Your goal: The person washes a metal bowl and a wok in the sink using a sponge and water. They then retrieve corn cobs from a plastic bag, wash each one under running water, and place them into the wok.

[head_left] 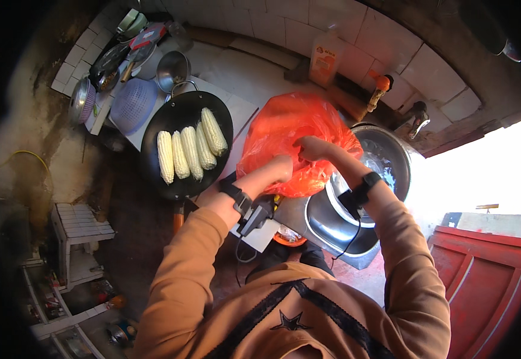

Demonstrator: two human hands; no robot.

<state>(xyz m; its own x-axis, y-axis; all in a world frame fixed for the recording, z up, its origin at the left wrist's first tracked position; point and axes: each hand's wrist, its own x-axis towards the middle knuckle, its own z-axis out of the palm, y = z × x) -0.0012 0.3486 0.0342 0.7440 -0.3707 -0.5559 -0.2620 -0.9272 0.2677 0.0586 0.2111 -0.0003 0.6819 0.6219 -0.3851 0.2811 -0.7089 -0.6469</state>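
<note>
A large red plastic bag (287, 114) lies on the counter in front of me, bunched beside the sink. My left hand (283, 168) reaches into its folds, and the fingers are hidden by the red film. At the bag's mouth is my right hand (312, 148), fingers bent against the plastic; whether they pinch it cannot be made out. Left of the bag rests a black wok (152, 179) with a wire loop handle at the back and a wooden handle towards me. Several husked white corn cobs (190, 150) lie side by side in it.
On the right, a metal basin (404, 152) stands by the steel sink (318, 220), below a tap (417, 121). A plastic bottle (325, 60) stands against the tiled wall. A purple colander (133, 105) and a metal bowl (173, 69) sit at the back left. An orange basin (289, 240) is below the counter.
</note>
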